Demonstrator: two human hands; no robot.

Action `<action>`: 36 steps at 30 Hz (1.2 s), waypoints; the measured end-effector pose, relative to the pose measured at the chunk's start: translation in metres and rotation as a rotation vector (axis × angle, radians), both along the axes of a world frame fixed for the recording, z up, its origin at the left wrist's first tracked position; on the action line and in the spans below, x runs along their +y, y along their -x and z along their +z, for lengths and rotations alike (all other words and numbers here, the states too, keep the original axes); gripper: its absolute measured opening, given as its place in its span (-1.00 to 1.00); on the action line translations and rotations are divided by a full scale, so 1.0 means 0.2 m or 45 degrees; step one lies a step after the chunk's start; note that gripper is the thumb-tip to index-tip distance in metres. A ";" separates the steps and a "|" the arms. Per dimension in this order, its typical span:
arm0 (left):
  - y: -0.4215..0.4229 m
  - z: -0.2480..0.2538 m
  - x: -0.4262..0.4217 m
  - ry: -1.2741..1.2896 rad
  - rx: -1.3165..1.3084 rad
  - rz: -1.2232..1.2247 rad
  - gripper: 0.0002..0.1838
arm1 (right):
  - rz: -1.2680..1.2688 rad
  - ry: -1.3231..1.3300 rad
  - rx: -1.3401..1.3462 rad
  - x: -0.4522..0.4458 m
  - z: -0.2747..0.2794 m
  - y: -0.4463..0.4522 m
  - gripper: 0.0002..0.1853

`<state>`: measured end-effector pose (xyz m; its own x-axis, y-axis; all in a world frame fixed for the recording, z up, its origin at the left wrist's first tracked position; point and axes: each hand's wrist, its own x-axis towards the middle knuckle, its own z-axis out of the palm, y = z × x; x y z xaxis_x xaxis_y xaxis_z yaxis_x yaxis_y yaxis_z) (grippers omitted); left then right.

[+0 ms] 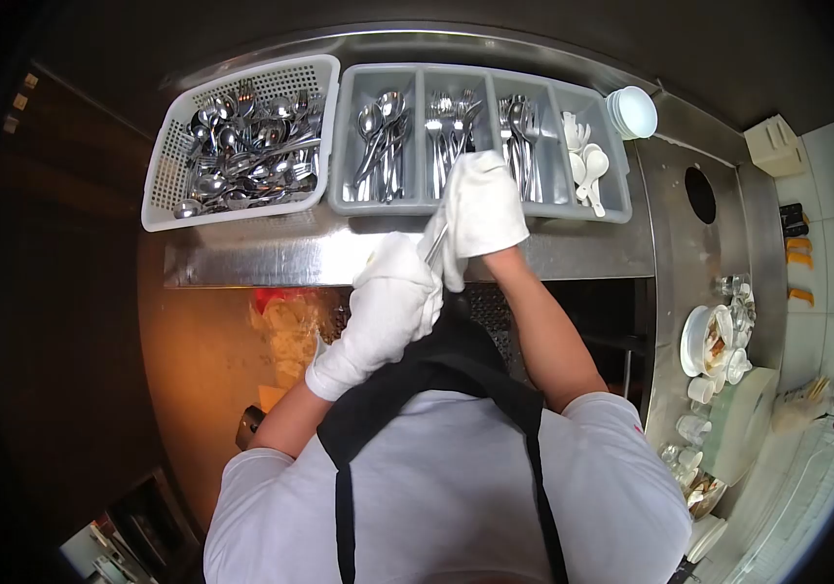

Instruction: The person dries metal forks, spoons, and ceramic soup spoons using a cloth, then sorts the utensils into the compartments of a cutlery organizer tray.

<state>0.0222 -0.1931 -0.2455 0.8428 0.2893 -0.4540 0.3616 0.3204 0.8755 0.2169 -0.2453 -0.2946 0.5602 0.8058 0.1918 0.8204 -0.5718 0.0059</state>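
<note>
White gloves or cloth cover both my hands, which are in front of the cutlery trays. My left hand (pixel 388 297) is closed round one end of a metal piece of cutlery (pixel 434 245). Above and right of it, my right hand (pixel 485 206) is closed over the other end, with a loose white cloth fold hanging below. The covered ends hide whether it is a fork or a spoon. Just beyond my hands, a grey divided tray (pixel 339 190) holds metal spoons (pixel 378 127), forks (pixel 448 117), more metal cutlery (pixel 519 122) and white spoons (pixel 589 170) in separate compartments.
Left of the tray stands a white perforated basket (pixel 166 180) heaped with mixed metal cutlery (pixel 251 146). Stacked white bowls (pixel 636 112) sit at the tray's right end. On the steel counter (pixel 675 253) at right are used dishes (pixel 709 336) and cups (pixel 699 389).
</note>
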 end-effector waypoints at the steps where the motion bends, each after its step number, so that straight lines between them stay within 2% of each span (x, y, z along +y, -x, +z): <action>1: 0.01 -0.09 0.00 -0.216 -0.084 -0.051 -0.89 | 0.039 -0.294 -0.055 -0.04 0.08 0.00 -0.79; 2: 0.04 -0.25 0.01 -0.430 -0.165 -0.099 -0.88 | -0.011 -0.642 0.174 -0.04 -0.10 0.00 -0.79; 4: 0.04 -0.31 0.01 -0.364 -0.192 -0.086 -0.86 | -0.084 -0.483 0.311 -0.05 -0.20 0.08 -0.73; 6: -0.04 -0.19 0.02 0.191 -0.098 0.037 -0.84 | -0.197 0.252 0.169 0.02 0.15 0.28 -0.69; 9: -0.09 -0.10 0.00 -0.177 -0.196 -0.106 -0.82 | 0.384 0.062 0.309 -0.05 0.10 0.19 -0.83; 10: -0.06 -0.09 -0.02 -0.138 -0.126 -0.054 -0.79 | 0.423 -0.003 0.305 -0.06 0.09 0.16 -0.83; 12: -0.13 0.01 -0.02 0.319 -0.137 0.083 -0.80 | 0.437 -0.178 0.262 -0.08 0.03 0.11 -0.82; 13: -0.17 0.04 0.02 0.225 -0.235 0.105 -0.82 | 0.576 -0.816 0.598 -0.13 -0.02 0.08 -0.84; 14: -0.21 0.06 0.05 0.129 -0.330 0.131 -0.83 | 0.356 -0.761 0.518 -0.15 0.02 0.09 -0.84; 15: -0.26 0.05 0.10 -0.278 -0.487 0.084 -0.85 | 0.149 -1.081 1.118 -0.16 0.00 0.11 -0.83; 16: -0.30 0.01 0.16 -0.506 -0.528 -0.060 -0.89 | 0.331 -0.429 0.287 -0.19 0.07 0.09 -0.82; 17: -0.34 -0.03 0.22 -0.746 -0.580 -0.186 -0.89 | 0.088 -0.137 0.165 -0.20 0.10 0.13 -0.80; 18: -0.38 -0.08 0.28 -0.975 -0.645 -0.286 -0.86 | 0.161 -0.288 0.112 -0.25 0.07 0.14 -0.80; 19: -0.39 -0.11 0.31 -1.027 -0.725 -0.300 -0.89 | 0.235 -0.445 0.058 -0.30 0.01 0.15 -0.80; 20: -0.36 -0.14 0.32 -0.893 -0.772 -0.273 -0.90 | 0.256 -0.333 0.074 -0.32 -0.05 0.17 -0.78; 21: -0.32 -0.16 0.31 -0.549 -0.785 -0.178 -0.89 | 0.273 -0.219 0.094 -0.32 -0.05 0.22 -0.76; 22: -0.27 -0.18 0.30 0.006 -0.752 -0.009 -0.86 | 0.439 0.086 -0.169 -0.34 -0.04 0.29 -0.72; 24: -0.13 -0.14 0.32 0.650 -0.674 0.222 -0.74 | 0.686 0.052 0.228 -0.29 0.02 0.37 -0.74; 25: -0.06 -0.13 0.33 0.951 -0.635 0.381 -0.65 | 0.870 0.184 0.349 -0.27 0.11 0.41 -0.71; 26: 0.04 -0.11 0.39 0.924 -0.718 0.441 -0.61 | 0.911 0.531 0.277 -0.22 0.16 0.47 -0.67; 27: 0.14 -0.09 0.44 0.898 -0.803 0.500 -0.58 | 0.939 0.496 0.491 -0.24 0.08 0.45 -0.69; 28: 0.23 0.00 0.48 0.781 -0.689 0.733 -0.55 | 0.959 0.464 0.707 -0.27 0.01 0.44 -0.70; 29: 0.32 0.08 0.51 0.660 -0.571 0.962 -0.52 | 0.823 0.461 0.835 -0.31 0.02 0.41 -0.73; 31: 0.55 0.08 0.61 0.475 -0.715 0.994 -0.57 | 0.543 0.451 1.079 -0.33 0.11 0.41 -0.77; 32: 0.65 0.05 0.65 0.401 -0.762 0.991 -0.56 | 0.504 0.986 1.062 -0.17 0.30 0.40 -0.81; 33: 0.73 0.03 0.69 0.328 -0.808 0.986 -0.56 | 0.738 0.885 1.219 -0.07 0.42 0.38 -0.83; 35: 0.85 0.00 0.73 -0.253 -0.510 1.089 -0.55 | 0.981 0.605 1.173 0.19 0.68 0.42 -0.83; 36: 0.89 -0.09 0.76 0.103 -0.660 1.132 -0.53 | 0.993 0.397 1.027 0.35 0.66 0.43 -0.83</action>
